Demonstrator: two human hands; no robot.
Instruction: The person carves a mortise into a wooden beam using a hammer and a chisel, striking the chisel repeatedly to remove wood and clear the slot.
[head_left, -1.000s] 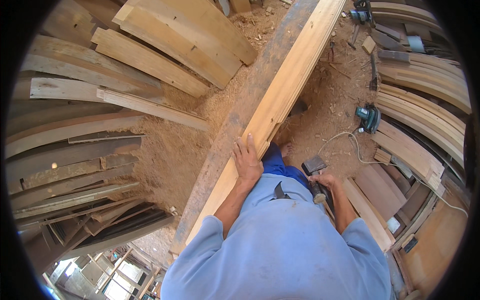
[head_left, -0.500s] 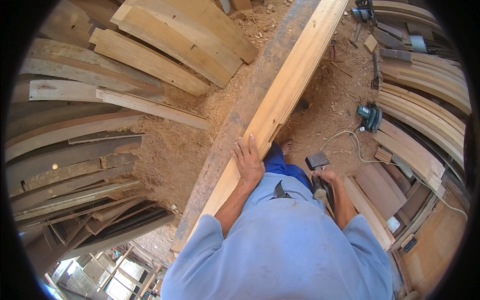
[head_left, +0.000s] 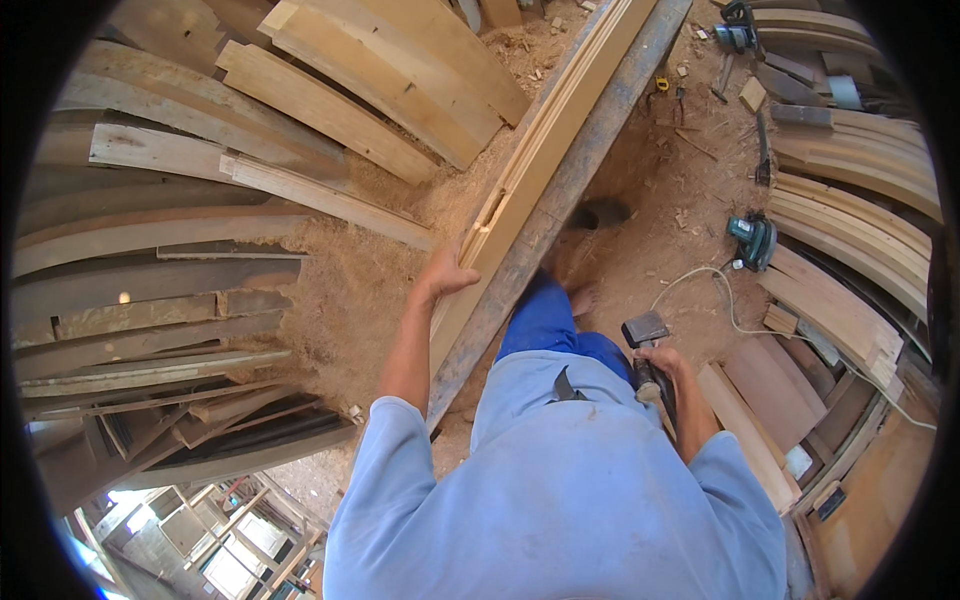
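Fingers of the left hand (head_left: 445, 275) curl over the near edge of a long pale plank (head_left: 545, 165), thumb side up, gripping its left face where the board is tipped up on edge. That plank runs from the hand away toward the far end of a long grey bench (head_left: 560, 225), lying along the bench's left edge; a second board seems pressed against it, with a small gap showing just beyond the hand.

Left of the bench, curved wooden slats (head_left: 150, 300) lie stacked on the floor, and broader flat planks (head_left: 380, 90) are piled past them toward the far left corner. Sawdust (head_left: 360, 290) covers the floor between these piles and the bench.

Right of the bench the person's blue trouser leg (head_left: 545, 320) and a bare foot (head_left: 583, 298) stand on the dusty floor beside a dark sandal (head_left: 600, 212). Further right, the right hand (head_left: 660, 365) is clenched round the handle of a hammer (head_left: 645, 335), its grey head pointing up and forward, held low near the hip and well apart from the plank. Beyond it a white cable (head_left: 700, 290) trails across the floor to a teal power tool (head_left: 752, 240). More curved boards (head_left: 850, 215) are stacked along the right side.
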